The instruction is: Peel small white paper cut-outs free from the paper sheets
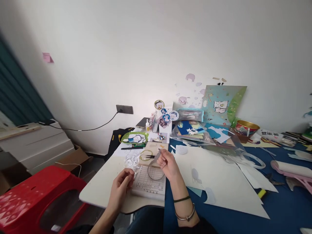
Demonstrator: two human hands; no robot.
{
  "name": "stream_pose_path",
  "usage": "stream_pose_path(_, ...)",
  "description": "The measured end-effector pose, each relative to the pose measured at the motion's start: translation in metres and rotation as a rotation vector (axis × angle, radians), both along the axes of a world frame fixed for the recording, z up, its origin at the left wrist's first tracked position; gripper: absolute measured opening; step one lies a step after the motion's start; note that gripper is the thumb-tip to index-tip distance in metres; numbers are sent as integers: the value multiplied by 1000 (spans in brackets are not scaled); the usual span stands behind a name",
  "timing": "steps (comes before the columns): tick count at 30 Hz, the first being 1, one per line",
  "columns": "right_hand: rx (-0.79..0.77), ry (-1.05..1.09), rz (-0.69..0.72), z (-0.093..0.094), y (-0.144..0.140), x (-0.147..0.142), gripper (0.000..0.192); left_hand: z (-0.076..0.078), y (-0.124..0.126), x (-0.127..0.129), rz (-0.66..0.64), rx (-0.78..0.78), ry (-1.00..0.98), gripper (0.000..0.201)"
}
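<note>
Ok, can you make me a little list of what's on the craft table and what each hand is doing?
Left hand: pinches a small white paper scrap, low over the printed sheet
Right hand: holds a clear round piece by its edge
Right wrist: dark cord and metal bangle
Behind the hands: green tray, black pen, sticker figures
To the right: big white paper, blue table cover, gold bowl
Left of the table: red stool

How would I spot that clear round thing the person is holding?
Start at the pale desk by the red stool. Above the printed form there, the right hand pinches a clear round disc. Unlike the crumpled white scrap nearby, it is see-through.
</note>
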State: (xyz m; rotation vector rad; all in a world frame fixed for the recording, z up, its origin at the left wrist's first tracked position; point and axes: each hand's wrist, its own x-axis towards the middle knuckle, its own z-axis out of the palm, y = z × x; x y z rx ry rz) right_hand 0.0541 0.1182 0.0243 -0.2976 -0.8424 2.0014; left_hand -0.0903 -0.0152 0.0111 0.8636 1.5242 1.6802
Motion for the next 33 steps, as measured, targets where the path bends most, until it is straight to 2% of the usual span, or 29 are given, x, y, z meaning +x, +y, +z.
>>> stream_pose_path(3,36,-28,-14,4,-3,-1,32,-2,1,-1,4,9,-55,24)
stream_pose_path(7,89,-100,-49,4,-5,-1,26,-4,0,-2,88,99,-184,20)
stream_pose_path(11,163,-183,-143,4,-7,3,21,-4,2,-11,10,217,-428,19)
stream_pose_path(13,283,-273,-216,8,-16,2,18,-3,2,-18,-54,235,-658,25)
stream_pose_path(15,487,-429,-250,14,-35,-6,18,-3,0,-24,-145,257,-861,39)
stream_pose_path(17,702,-612,-211,20,-61,-20,18,-3,-4,-29,-250,290,-973,53)
stream_pose_path(20,907,-839,-197,22,-100,-49,16,-5,-10,-33,-369,339,-1036,69)
stream_pose_path(24,983,-1082,-316,10,-125,-76,15,-7,-16,-34,-442,374,-1069,78)
stream_pose_path(29,1167,-1243,-466,-12,-132,-83,3,-6,-18,-35,-486,410,-1083,80)
stream_pose_path(33,1247,-1308,-607,-27,-137,-82,17,-9,-17,-36,-548,440,-1107,79)
